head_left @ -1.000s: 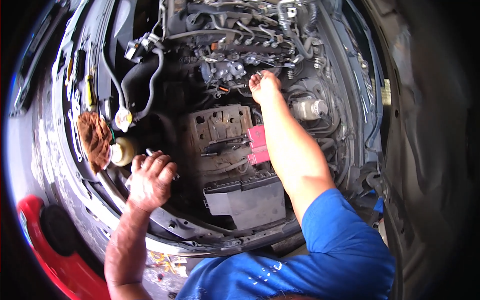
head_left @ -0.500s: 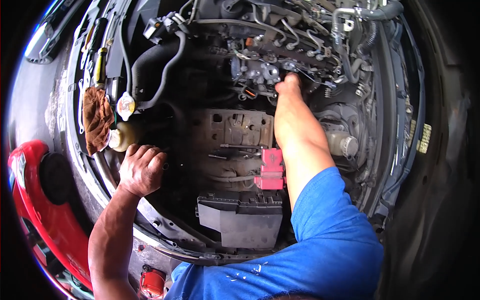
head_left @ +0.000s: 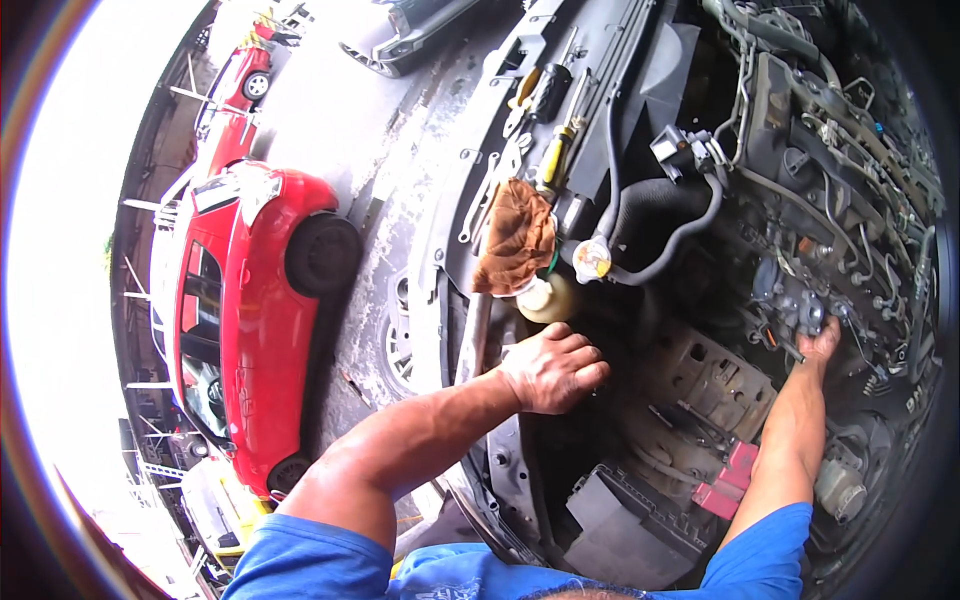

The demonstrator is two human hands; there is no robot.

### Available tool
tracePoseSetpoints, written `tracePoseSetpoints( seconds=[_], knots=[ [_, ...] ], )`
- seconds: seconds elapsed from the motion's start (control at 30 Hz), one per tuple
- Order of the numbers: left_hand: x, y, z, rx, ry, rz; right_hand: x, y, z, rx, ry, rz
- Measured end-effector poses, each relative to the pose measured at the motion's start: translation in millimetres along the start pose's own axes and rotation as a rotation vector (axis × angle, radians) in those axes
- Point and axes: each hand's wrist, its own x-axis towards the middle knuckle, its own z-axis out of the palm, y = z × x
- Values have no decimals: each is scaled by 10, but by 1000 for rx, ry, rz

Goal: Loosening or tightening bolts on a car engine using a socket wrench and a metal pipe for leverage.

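Observation:
My left hand is curled into a fist at the front edge of the engine bay, just below a yellowed plastic reservoir. Whatever its fingers close on, if anything, is hidden. My right hand reaches deep into the bay, its fingers bent against a grey metal housing on the side of the engine. The fingertips are partly hidden there, and I cannot make out what they grip. A red plastic cover lies beside my right forearm, next to a bare metal bracket.
On the front panel lie a brown rag, a yellow-handled screwdriver and several wrenches. A capped filler neck joins a black hose. A black box sits near my body. Outside, a red car stands at left.
My view has swung left, so the engine bay now appears farther right and the whole red car shows. My left hand stays near the reservoir, my right hand at the metal housing.

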Motion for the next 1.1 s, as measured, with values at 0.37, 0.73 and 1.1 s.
tracePoseSetpoints(
  seconds=[0.37, 0.73, 1.1],
  knots=[
    [5, -18, -9, 27, -57, 0, -324, 377, 446, 57, 96, 57],
    [37, 5, -13, 47, -66, -8, -300, 382, 417, 47, 71, 94],
    [12, 13, 3, 58, -67, -25, -344, 399, 486, 72, -6, 89]
  ],
)
